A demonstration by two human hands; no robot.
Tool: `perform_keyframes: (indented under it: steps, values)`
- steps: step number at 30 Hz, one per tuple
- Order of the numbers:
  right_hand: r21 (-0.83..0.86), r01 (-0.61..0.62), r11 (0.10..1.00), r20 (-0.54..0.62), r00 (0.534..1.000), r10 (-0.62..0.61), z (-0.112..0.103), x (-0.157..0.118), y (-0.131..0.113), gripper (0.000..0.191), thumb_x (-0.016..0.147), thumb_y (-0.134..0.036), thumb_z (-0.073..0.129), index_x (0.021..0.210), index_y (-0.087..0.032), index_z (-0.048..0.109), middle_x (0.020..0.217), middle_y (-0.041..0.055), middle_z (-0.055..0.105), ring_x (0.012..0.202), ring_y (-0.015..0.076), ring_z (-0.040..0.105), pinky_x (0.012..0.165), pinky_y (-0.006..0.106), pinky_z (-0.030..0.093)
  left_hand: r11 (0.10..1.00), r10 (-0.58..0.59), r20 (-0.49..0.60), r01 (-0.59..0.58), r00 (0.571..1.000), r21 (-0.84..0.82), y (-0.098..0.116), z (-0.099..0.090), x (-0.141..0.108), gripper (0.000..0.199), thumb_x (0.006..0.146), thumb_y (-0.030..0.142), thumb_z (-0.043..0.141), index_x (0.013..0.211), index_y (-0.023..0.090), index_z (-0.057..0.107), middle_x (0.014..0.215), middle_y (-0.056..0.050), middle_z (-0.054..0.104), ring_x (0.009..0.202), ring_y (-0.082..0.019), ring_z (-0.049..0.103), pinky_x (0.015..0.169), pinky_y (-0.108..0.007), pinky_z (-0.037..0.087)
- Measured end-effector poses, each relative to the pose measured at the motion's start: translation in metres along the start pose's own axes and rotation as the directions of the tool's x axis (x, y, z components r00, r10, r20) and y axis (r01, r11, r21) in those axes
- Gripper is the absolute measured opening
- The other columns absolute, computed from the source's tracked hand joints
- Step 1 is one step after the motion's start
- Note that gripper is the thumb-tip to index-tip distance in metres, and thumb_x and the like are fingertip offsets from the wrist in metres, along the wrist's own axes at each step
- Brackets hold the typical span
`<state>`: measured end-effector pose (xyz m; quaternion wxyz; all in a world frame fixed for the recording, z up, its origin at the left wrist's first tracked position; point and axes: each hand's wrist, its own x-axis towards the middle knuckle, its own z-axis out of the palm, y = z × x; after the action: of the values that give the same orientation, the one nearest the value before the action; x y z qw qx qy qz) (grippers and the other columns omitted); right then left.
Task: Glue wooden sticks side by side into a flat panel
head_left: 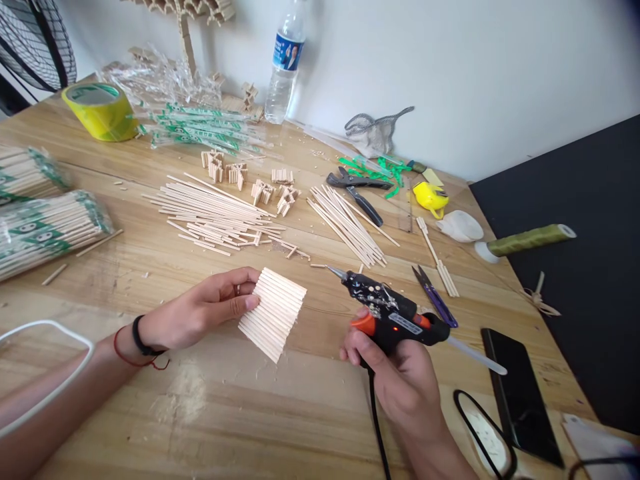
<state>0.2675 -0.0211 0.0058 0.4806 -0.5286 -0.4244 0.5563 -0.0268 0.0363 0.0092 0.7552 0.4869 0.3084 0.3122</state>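
My left hand (215,307) pinches the left edge of a panel of wooden sticks (274,313) laid side by side, thumb on its top face. In my right hand (395,373) is a black and orange glue gun (395,317); its small light glows, its nozzle points left, apart from the panel, and a clear glue stick juts from its back. Beyond my hands lie a loose pile of thin sticks (215,207), a second bundle of sticks (347,223) and several small glued stick pieces (263,192).
Bagged sticks (50,230) lie at the left, near yellow tape (100,110). A water bottle (286,63) stands by the wall. Pliers (357,190), purple scissors (434,297) and a black phone (520,393) lie on the right. The gun's cord (377,427) runs toward the front edge.
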Motion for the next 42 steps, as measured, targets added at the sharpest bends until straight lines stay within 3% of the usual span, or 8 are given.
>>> perform_keyframes:
  steps: [4,7,14,19,27,31,36,42]
  values:
    - [0.018,0.025,1.0,0.072,0.997,-0.026,0.006,0.0,0.005,0.023,0.095,-0.04,0.082,0.107,-0.023,0.072,0.09,0.0044,0.077,0.071,0.0192,0.069,0.074,0.037,0.058,0.998,-0.047,0.045,0.045,0.998,0.046,0.002,0.004,-0.001,0.017,0.105,0.034,0.069,0.104,0.017,0.07,0.096,-0.005,0.076,0.087,-0.017,0.067,0.077,-0.026,0.049]
    - [0.067,-0.048,0.997,0.093,0.995,0.041,0.018,-0.004,0.003,0.029,0.09,-0.04,0.087,0.108,-0.022,0.073,0.103,0.0078,0.081,0.075,0.0208,0.074,0.077,0.038,0.062,0.995,-0.06,0.051,0.056,0.997,0.078,0.0,0.007,-0.001,0.016,0.104,0.031,0.069,0.099,0.017,0.068,0.092,-0.003,0.076,0.081,-0.015,0.065,0.073,-0.024,0.047]
    - [0.146,-0.159,0.976,0.121,0.982,0.142,0.041,-0.013,0.003,0.033,0.081,-0.044,0.093,0.097,-0.021,0.075,0.084,0.0031,0.078,0.077,0.021,0.074,0.077,0.035,0.063,0.992,-0.077,0.073,0.069,0.994,0.101,-0.002,0.011,-0.002,0.014,0.104,0.031,0.07,0.1,0.018,0.068,0.092,-0.004,0.08,0.08,-0.014,0.066,0.071,-0.023,0.048]
    - [0.093,-0.106,0.99,0.076,0.992,0.099,0.036,-0.012,0.014,0.035,0.08,-0.043,0.094,0.096,-0.021,0.071,0.076,0.0015,0.075,0.068,0.0204,0.072,0.07,0.035,0.063,0.99,-0.088,0.089,0.077,0.992,0.121,0.0,0.014,-0.002,0.013,0.104,0.029,0.069,0.099,0.017,0.07,0.085,-0.003,0.08,0.071,-0.013,0.064,0.065,-0.022,0.046]
    - [0.039,-0.1,0.994,0.144,0.985,0.093,0.03,-0.01,0.013,0.029,0.083,-0.042,0.09,0.082,-0.02,0.071,0.075,0.0013,0.068,0.061,0.0162,0.063,0.061,0.032,0.058,0.98,-0.136,0.122,0.115,0.983,0.165,0.003,0.014,-0.002,0.022,0.105,0.034,0.065,0.109,0.016,0.076,0.087,-0.006,0.079,0.071,-0.015,0.065,0.066,-0.024,0.053]
    - [0.038,-0.083,0.996,0.138,0.987,0.077,0.03,-0.011,0.011,0.028,0.086,-0.041,0.088,0.084,-0.021,0.069,0.076,0.0001,0.064,0.059,0.0144,0.056,0.059,0.03,0.054,0.977,-0.145,0.124,0.123,0.982,0.172,0.003,0.014,-0.003,0.024,0.105,0.035,0.065,0.112,0.016,0.076,0.087,-0.006,0.078,0.071,-0.015,0.064,0.065,-0.024,0.055]
    - [0.033,-0.11,0.993,0.243,0.965,0.099,0.028,-0.011,0.005,0.03,0.09,-0.043,0.084,0.083,-0.021,0.065,0.073,-0.0001,0.063,0.062,0.0158,0.054,0.064,0.032,0.05,0.974,-0.16,0.134,0.135,0.978,0.182,0.003,0.012,-0.004,0.026,0.106,0.036,0.064,0.117,0.016,0.077,0.089,-0.006,0.078,0.072,-0.014,0.064,0.064,-0.022,0.054]
    - [0.085,-0.052,0.995,0.126,0.991,0.041,0.022,-0.008,0.003,0.029,0.094,-0.044,0.081,0.104,-0.022,0.065,0.068,-0.0034,0.063,0.064,0.0171,0.057,0.07,0.034,0.05,0.972,-0.141,0.111,0.117,0.984,0.202,0.005,0.011,-0.004,0.028,0.105,0.036,0.064,0.118,0.015,0.078,0.089,-0.008,0.079,0.071,-0.015,0.065,0.062,-0.023,0.054]
